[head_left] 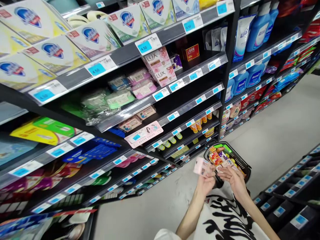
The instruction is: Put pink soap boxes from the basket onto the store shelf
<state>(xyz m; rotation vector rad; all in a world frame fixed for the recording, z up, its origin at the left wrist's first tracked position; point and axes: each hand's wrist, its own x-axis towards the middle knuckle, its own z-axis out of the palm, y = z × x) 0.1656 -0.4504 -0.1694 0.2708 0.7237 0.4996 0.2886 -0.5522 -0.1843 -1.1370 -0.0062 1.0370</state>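
Over the shopping basket (246, 165), my left hand (207, 183) is closed on a small pale pink box (200, 166), which sticks out to the left of the fingers. Beside it, my right hand (232, 178) pinches a pale pack (228, 163) by its lower edge. Fingers cover part of both, and their print is too small to read. The black basket hangs in front of my body and holds several packets, among them a red and yellow box (215, 158) and bright green items (220, 145).
Shelves on the left carry soap boxes (130, 20), pink LUX boxes (160, 66) and wrapped soap bars (143, 88). Blue bottles (241, 82) stand farther along. A low shelf unit (280, 211) lies at the right, with grey floor (272, 130) between.
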